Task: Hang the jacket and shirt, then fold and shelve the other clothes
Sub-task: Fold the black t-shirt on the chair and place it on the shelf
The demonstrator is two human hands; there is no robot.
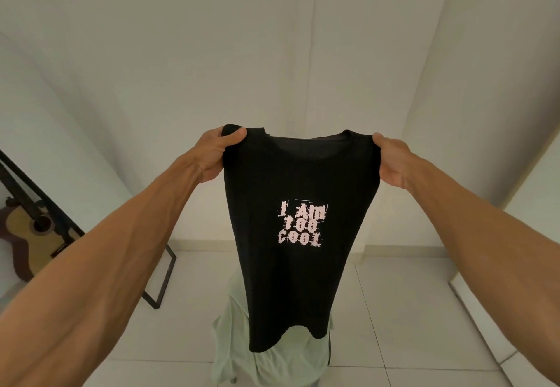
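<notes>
A black T-shirt (300,280) with pale pink lettering on its chest hangs full length in front of me, held up at arm's height. My left hand (216,153) pinches its left shoulder and my right hand (391,159) pinches its right shoulder. The sleeves seem tucked behind the body of the shirt. Below its hem a pale green garment (239,347) lies draped over a seat that is mostly hidden.
A black metal frame (165,277) leans at the left over the white tiled floor (394,311), with an acoustic guitar (31,235) behind it against the wall. White walls close the room ahead and at the right.
</notes>
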